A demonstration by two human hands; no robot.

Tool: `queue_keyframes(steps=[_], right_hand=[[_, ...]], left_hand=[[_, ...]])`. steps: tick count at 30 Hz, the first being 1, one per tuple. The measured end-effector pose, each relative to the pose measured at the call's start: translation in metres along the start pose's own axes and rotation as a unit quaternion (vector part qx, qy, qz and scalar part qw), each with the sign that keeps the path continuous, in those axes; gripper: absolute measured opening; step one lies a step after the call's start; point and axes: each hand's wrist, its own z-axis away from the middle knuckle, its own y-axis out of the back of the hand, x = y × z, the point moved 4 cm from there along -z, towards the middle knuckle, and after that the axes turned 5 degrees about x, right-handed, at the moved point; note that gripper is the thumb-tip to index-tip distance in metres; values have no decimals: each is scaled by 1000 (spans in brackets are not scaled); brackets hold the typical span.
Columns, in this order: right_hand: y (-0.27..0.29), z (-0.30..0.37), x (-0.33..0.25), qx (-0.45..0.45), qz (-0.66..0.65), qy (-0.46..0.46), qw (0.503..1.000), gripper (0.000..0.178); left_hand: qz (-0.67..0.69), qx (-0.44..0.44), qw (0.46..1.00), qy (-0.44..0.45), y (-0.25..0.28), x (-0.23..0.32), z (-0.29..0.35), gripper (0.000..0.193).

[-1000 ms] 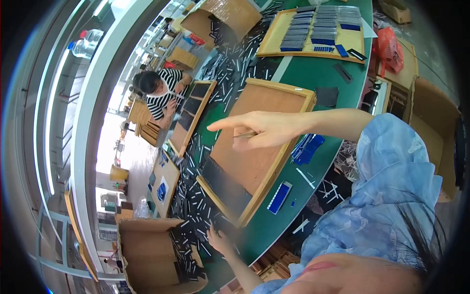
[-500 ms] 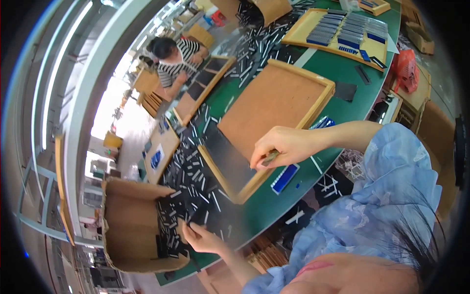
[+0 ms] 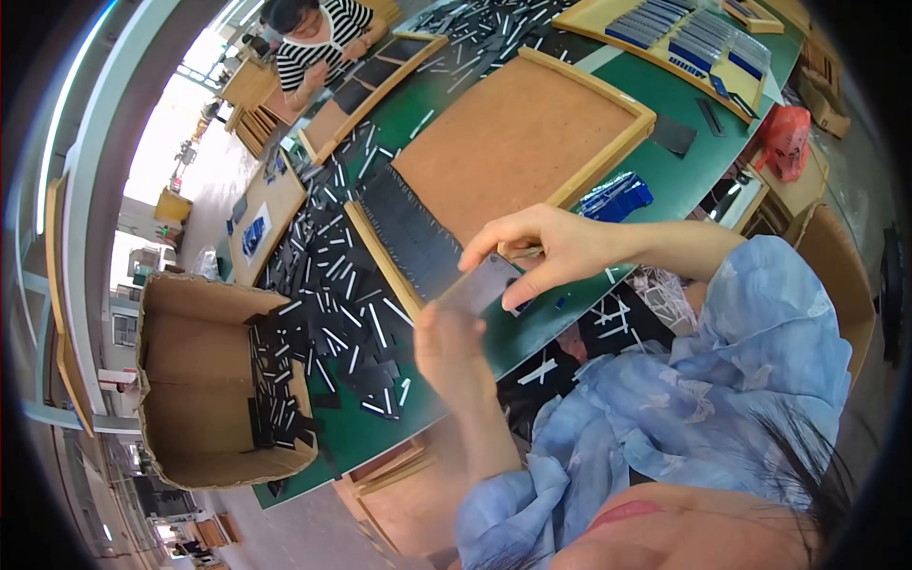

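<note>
A small dark-grey flat rectangular piece is held up between my hands, over the near edge of the table. My right hand grips its right end, with the thumb below and the fingers bent over the top. My left hand, smeared by motion, pinches the lower left end. Just beyond them lies a wooden-framed board with a brown surface. A black sheet with a ragged edge covers its left side. Any small tool inside the right hand is hidden.
Black strips and white sticks lie scattered left of the board, beside an open cardboard box. A blue packet is right of the board. A wooden tray of blue-edged pieces stands far right. Across the table sits a person in stripes.
My left hand has come up and right from the black scraps to meet my right hand. The grey piece now shows between both hands. The view has shifted.
</note>
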Motion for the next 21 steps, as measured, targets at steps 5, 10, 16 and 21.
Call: queue_keyframes(steps=[5, 10, 16, 21], right_hand=[[-10, 7, -13, 29, 42, 145, 988, 41], [-15, 17, -29, 44, 421, 274, 864, 42], [-22, 22, -27, -7, 513, 300, 804, 59], [-12, 18, -24, 89, 401, 333, 848, 49]], left_hand=[[-84, -69, 983, 148, -19, -34, 14, 33], [-200, -60, 976, -61, -26, 9, 29, 32], [-341, -25, 940, -1, -22, 10, 29, 22], [-236, -29, 971, 24, -17, 2, 32, 23]])
